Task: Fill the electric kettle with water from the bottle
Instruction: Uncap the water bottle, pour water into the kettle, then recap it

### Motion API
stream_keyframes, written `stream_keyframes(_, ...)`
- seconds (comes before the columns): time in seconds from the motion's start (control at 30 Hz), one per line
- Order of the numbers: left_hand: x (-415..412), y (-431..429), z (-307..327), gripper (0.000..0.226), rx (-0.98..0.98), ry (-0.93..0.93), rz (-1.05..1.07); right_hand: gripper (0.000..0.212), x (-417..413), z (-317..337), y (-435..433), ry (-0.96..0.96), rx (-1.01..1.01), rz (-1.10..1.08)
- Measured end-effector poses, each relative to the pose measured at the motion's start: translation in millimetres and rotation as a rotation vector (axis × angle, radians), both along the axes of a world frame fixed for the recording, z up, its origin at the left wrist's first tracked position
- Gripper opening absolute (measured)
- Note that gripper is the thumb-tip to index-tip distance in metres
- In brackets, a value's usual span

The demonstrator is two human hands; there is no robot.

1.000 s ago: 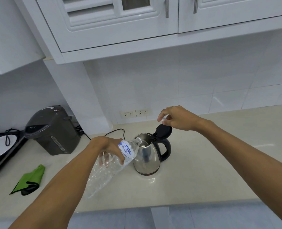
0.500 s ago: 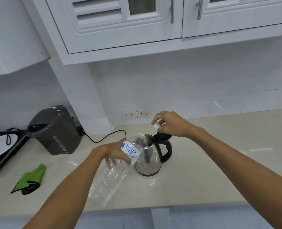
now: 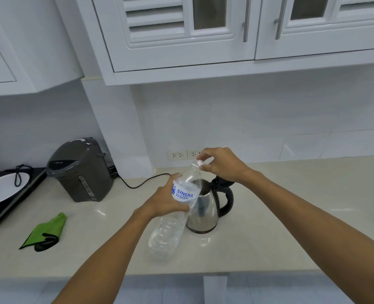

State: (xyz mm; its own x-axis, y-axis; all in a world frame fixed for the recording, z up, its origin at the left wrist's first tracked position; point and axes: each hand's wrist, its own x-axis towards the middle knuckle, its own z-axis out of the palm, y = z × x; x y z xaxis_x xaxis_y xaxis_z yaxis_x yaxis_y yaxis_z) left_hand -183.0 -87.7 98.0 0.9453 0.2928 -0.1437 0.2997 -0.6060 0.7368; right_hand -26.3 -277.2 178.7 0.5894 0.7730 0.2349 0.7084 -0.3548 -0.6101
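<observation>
My left hand (image 3: pixel 167 199) grips a clear plastic water bottle (image 3: pixel 172 224) around its white and blue label. The bottle is tilted neck-up, its mouth raised above the kettle. My right hand (image 3: pixel 220 164) pinches the small white bottle cap (image 3: pixel 201 163) right at the bottle's mouth. The steel electric kettle (image 3: pixel 205 212) with a black handle stands on the beige counter (image 3: pixel 291 216) just behind the bottle, its black lid tipped open under my right wrist. The bottle looks nearly empty.
A dark grey water boiler (image 3: pixel 80 172) stands at the left, its black cord running toward the wall sockets (image 3: pixel 185 154). A green cloth (image 3: pixel 48 232) lies near the counter's front left. A dark appliance with a white plate (image 3: pixel 2 191) sits at the far left. White cabinets (image 3: pixel 203 40) hang overhead.
My left hand swung the bottle from tilted into the kettle to neck-up. My right hand left the kettle lid and brought the white cap to the bottle's mouth.
</observation>
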Motion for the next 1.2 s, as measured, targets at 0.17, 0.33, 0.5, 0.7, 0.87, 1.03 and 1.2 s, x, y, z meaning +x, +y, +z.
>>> stream_keyframes(0.17, -4.7, -7.6, 4.8, 0.115, -0.025, -0.106, -0.014, 0.029, -9.6, 17.3, 3.1, -0.056, 0.015, 0.012)
stream_keyframes(0.33, -12.0, -12.8, 6.4, 0.113, -0.011, -0.139, -0.059, 0.028, -17.7, 37.0, -5.0, -0.073, -0.080, 0.090)
stream_keyframes(0.5, -18.2, -16.0, 4.0, 0.110, 0.036, -0.167, -0.077, 0.032, -25.1, 49.2, -12.1, -0.088, -0.174, 0.120)
stream_keyframes(0.7, -25.1, -18.6, 5.3, 0.108, 0.054, -0.230, -0.104, 0.030, -31.4, 58.2, -15.3, -0.057, -0.157, 0.134)
stream_keyframes(0.87, -32.1, -20.4, 3.8, 0.105, 0.038, -0.264, -0.092, 0.019, -35.7, 63.5, -13.3, -0.054, -0.166, 0.157)
stream_keyframes(1.03, -34.1, -16.5, 2.4, 0.101, 0.029, -0.270, -0.093, 0.016, -35.2, 57.4, -6.8, -0.090, -0.207, 0.201)
stream_keyframes(1.2, -34.1, -9.5, 9.1, 0.103, 0.039, -0.230, -0.152, 0.021, -33.1, 67.9, -5.7, -0.019, -0.295, 0.214)
